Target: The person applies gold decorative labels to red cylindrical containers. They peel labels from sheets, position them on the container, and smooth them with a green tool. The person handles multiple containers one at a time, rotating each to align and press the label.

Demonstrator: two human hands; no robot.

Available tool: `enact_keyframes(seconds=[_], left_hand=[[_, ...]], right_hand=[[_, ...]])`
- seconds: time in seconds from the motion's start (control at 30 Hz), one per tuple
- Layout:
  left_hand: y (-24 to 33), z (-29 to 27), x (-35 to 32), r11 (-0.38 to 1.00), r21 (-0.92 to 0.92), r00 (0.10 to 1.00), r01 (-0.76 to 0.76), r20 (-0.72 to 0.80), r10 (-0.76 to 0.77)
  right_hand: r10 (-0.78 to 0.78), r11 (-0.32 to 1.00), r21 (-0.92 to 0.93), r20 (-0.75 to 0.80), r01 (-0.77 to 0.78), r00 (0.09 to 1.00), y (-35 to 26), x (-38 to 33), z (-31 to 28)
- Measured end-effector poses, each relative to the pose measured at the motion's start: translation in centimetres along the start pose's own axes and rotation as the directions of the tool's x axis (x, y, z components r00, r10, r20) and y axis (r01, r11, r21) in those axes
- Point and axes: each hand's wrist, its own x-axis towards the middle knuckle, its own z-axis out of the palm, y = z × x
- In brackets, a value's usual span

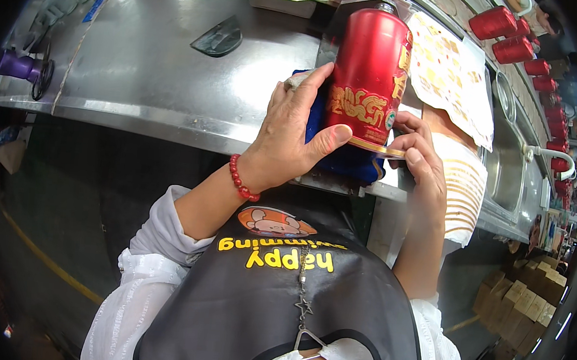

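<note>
A red bottle (370,67) with gold raised decoration lies or leans on a blue cloth (351,165), its narrow grey neck pointing away from me. My left hand (294,119) holds it along the left side, thumb pressed near the base and fingers reaching up the side. Around the lower end runs a thin gold strip (370,146). Its right end sits pinched between the thumb and fingers of my right hand (421,150), beside the bottle's base. The bottle hides part of the cloth beneath it.
Sheets bearing gold decals (449,64) and gold bands (461,192) lie right of the bottle. A dark flat scraper-like piece (219,37) rests on the metal table (139,78). Several red bottles (513,49) line the far right, past a sink (505,171). Cartons (518,303) are stacked lower right.
</note>
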Motion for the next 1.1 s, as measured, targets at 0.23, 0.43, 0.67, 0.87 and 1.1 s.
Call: enact_keyframes(seconds=[0.23, 0.43, 0.67, 0.87, 1.1], left_hand=[[0.3, 0.1, 0.1, 1.0, 0.007, 1.0, -0.001, -0.011, 0.001], [0.3, 0.2, 0.1, 0.999, 0.02, 0.999, -0.027, -0.019, 0.027], [0.2, 0.1, 0.1, 1.0, 0.02, 1.0, -0.01, -0.003, 0.01], [-0.6, -0.2, -0.6, 0.956, -0.279, 0.996, 0.086, -0.001, -0.089], [-1.1, 0.1, -1.0, 0.977, -0.212, 0.999, 0.028, -0.02, -0.032]], right_hand=[[-0.121, 0.949, -0.304, -0.091, 0.088, 0.988, -0.3, 0.6, 1.5], [-0.071, 0.969, -0.244, -0.152, 0.032, 0.986, 0.5, 0.7, 1.8], [-0.067, 0.965, -0.263, -0.151, 0.025, 0.986, 0.4, 0.8, 1.9], [-0.065, 0.964, -0.267, -0.16, 0.02, 0.985, 0.3, 1.0, 2.2], [-0.062, 0.971, -0.24, -0.158, 0.022, 0.985, 0.5, 0.8, 2.3]])
